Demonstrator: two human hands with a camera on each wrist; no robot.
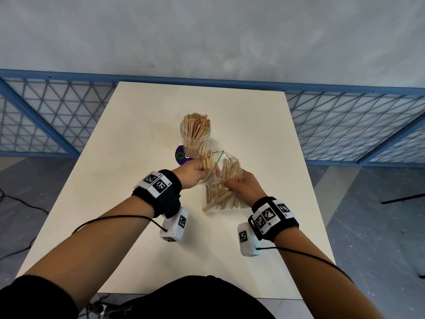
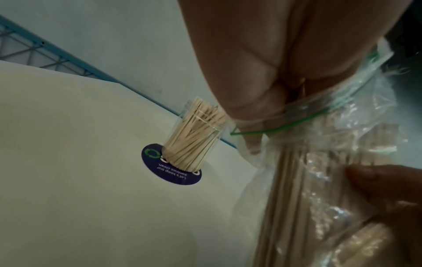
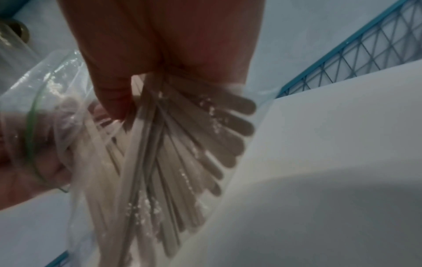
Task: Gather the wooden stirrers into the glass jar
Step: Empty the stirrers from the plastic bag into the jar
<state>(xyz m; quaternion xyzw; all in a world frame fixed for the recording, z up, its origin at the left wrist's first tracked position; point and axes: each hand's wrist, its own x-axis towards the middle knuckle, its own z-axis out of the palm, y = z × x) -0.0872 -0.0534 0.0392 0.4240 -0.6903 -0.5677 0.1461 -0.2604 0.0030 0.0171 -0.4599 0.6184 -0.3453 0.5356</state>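
A glass jar (image 1: 195,138) (image 2: 193,140) stands upright mid-table, packed with wooden stirrers (image 1: 197,127). In front of it a clear plastic zip bag (image 1: 224,180) (image 2: 319,180) (image 3: 68,126) with a green seal line holds more stirrers (image 1: 220,194) (image 3: 182,153). My left hand (image 1: 195,172) (image 2: 262,81) grips a bunch of stirrers (image 1: 207,161) sticking out of the bag's mouth. My right hand (image 1: 245,186) (image 3: 160,45) pinches the bag and the stirrers inside it from the right side.
The jar sits on a round purple sticker (image 1: 181,156) (image 2: 173,171) on the white table (image 1: 138,226). A blue wire-mesh fence (image 1: 356,125) runs behind the table's far edge. Black cables (image 1: 13,203) lie on the floor at left.
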